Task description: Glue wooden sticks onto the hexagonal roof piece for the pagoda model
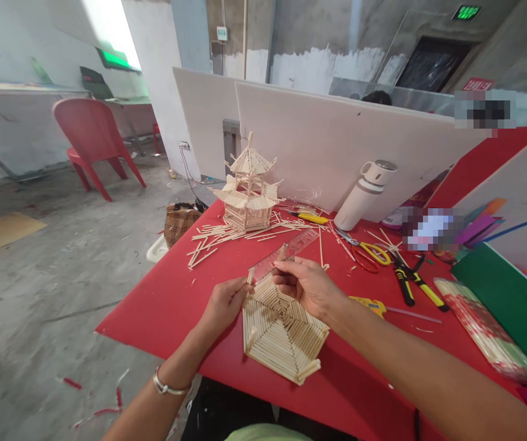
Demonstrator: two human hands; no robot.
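Observation:
A hexagonal panel of pale wooden sticks (286, 349), laid in rings, rests on the red table. Short stick posts stand at several of its corners, such as the near post (309, 369). My left hand (227, 301) is closed at the panel's left far corner, its thumb and forefinger pinching a short post (250, 277). Above the far edge, my right hand (304, 283) pinches another short post (283, 251); whether its base touches the panel is hidden by my fingers. Just beyond both hands lies a clear ruler (302, 241).
Behind stands a stick pagoda model (247, 205) among loose sticks (217, 236). A leaning white flask (365, 195), a yellow-handled knife (313, 217), scissors (373, 252), pliers (412, 285), a yellow glue gun (370, 306) and a bag of sticks (486, 327) lie to the right.

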